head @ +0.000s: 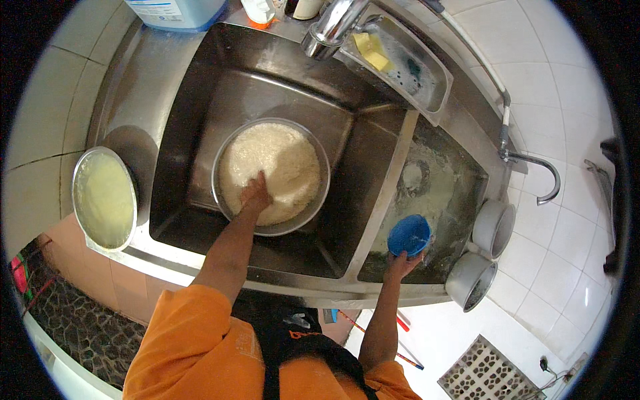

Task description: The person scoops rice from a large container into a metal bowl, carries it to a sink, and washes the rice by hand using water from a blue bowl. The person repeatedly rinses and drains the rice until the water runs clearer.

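Observation:
A round metal bowl (pixel 326 192) of pale, wet-looking rice grains (pixel 272 145) rests in the large left sink basin. My left hand (pixel 256 192) reaches into this bowl and touches the rice near its middle; some fingers are hidden, so their grip is unclear. Over in the right basin, the water (pixel 425 195) looks cloudy. There my right hand (pixel 402 264) grips a blue plastic bowl (pixel 409 235) by its near side, tilted at the water's surface.
A metal bowl of cloudy yellowish liquid (pixel 105 200) stands on the left ledge. Two metal pots (pixel 492 227) sit along the right rim. Behind the basins are a chrome faucet (pixel 325 35), a soapy metal tray (pixel 435 90) with yellow sponges (pixel 372 52), and a blue jug (pixel 175 15).

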A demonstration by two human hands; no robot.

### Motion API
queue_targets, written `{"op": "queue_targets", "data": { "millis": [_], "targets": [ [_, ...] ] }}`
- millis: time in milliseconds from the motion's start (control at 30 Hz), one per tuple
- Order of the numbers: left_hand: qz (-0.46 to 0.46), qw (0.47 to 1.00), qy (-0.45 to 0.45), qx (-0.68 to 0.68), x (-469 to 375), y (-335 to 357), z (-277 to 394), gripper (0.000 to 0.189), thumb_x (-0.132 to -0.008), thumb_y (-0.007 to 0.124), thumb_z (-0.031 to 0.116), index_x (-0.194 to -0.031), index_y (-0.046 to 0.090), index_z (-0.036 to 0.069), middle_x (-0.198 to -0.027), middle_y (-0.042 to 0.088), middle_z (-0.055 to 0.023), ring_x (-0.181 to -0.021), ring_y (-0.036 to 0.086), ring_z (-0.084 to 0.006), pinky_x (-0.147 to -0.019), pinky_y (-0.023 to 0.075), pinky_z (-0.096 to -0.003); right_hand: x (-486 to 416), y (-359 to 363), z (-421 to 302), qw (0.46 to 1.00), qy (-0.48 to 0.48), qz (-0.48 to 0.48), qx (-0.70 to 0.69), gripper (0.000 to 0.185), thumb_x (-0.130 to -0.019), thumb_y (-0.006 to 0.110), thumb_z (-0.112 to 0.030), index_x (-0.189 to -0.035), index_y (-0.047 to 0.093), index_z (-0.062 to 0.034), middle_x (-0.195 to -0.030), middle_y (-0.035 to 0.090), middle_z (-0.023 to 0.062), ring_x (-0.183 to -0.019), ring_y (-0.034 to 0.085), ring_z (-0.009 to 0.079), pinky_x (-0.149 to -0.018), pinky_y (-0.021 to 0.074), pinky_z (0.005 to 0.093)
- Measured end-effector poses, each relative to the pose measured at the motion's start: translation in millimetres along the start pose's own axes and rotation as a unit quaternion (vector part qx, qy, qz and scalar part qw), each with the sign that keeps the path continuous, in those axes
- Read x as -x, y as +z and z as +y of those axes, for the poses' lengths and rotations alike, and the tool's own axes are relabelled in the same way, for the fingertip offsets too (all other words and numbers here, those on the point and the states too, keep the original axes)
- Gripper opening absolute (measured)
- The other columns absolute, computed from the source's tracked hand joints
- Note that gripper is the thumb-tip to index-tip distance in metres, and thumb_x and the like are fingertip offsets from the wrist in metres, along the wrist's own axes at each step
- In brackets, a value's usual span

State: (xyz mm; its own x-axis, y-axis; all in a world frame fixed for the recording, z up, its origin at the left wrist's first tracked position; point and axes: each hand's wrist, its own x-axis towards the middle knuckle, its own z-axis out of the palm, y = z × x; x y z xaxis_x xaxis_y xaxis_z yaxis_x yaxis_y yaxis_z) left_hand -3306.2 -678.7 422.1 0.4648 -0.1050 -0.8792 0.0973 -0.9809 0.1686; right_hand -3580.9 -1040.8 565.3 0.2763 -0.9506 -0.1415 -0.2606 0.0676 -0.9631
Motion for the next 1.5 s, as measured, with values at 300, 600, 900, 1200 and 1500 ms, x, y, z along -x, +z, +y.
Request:
{"op": "queue_targets", "data": {
  "millis": [300, 600, 900, 1200, 1500],
  "targets": [
    [0.045, 0.971, 0.119, 0.204, -55.9, 40.9, -28.1, 0.067, -0.094, 0.062, 0.038, -0.149, 0.041, 0.004, -0.137, 0.056, -0.0223, -0.129, 0.053, -0.0369, -0.112, 0.0394, -0.0469, 8.9, -18.4, -31.5, 0.914, 0.256, -0.115, -0.292, 0.076, -0.078, 0.072, -0.008, -0.146, 0.042, -0.0185, -0.143, 0.048, 0.0116, -0.122, 0.056, 0.0330, -0.085, 0.0621, 0.0419],
    [0.193, 0.918, 0.275, 0.210, -6.5, -5.5, 29.1, 0.070, -0.082, 0.072, 0.015, -0.147, 0.046, 0.014, -0.142, 0.052, -0.0225, -0.138, 0.043, -0.0433, -0.117, 0.0308, -0.0516, 87.0, 61.7, -149.7, 0.938, 0.238, -0.180, -0.176, 0.084, -0.076, 0.064, -0.001, -0.152, 0.033, -0.0149, -0.148, 0.041, 0.0173, -0.126, 0.054, 0.0392, -0.082, 0.0656, 0.0436],
    [0.197, 0.941, 0.193, -0.198, -21.6, -56.4, 28.8, 0.104, -0.073, 0.078, 0.064, -0.158, 0.019, 0.048, -0.171, -0.010, -0.0056, -0.153, -0.010, -0.0473, -0.107, 0.0159, -0.0827, 139.1, 108.2, -166.0, 0.957, 0.160, -0.240, 0.002, 0.087, -0.085, 0.069, -0.015, -0.158, 0.021, -0.0141, -0.148, 0.040, 0.0185, -0.126, 0.054, 0.0383, -0.081, 0.0647, 0.0493],
    [0.108, 0.975, 0.160, -0.115, -41.8, -10.4, 27.4, 0.109, -0.081, 0.067, 0.068, -0.164, 0.008, 0.029, -0.167, 0.018, -0.0188, -0.148, 0.028, -0.0441, -0.114, 0.0247, -0.0652, 159.6, 89.6, -191.8, 0.868, -0.333, -0.262, 0.257, 0.103, -0.070, 0.092, -0.013, -0.154, 0.032, -0.0184, -0.143, 0.040, 0.0194, -0.134, 0.043, 0.0391, -0.087, 0.0588, 0.0431],
    [-0.001, 0.982, 0.125, -0.143, 33.3, -12.6, 15.5, 0.134, -0.059, 0.092, 0.055, -0.162, 0.011, 0.028, -0.165, 0.018, -0.0238, -0.142, 0.030, -0.0575, -0.106, 0.0368, -0.0706, 53.7, 25.2, -144.9, 0.857, -0.287, 0.006, 0.428, 0.084, -0.080, 0.085, -0.016, -0.152, 0.042, -0.0200, -0.142, 0.041, 0.0208, -0.132, 0.044, 0.0383, -0.104, 0.0451, 0.0531]
  ]
}}
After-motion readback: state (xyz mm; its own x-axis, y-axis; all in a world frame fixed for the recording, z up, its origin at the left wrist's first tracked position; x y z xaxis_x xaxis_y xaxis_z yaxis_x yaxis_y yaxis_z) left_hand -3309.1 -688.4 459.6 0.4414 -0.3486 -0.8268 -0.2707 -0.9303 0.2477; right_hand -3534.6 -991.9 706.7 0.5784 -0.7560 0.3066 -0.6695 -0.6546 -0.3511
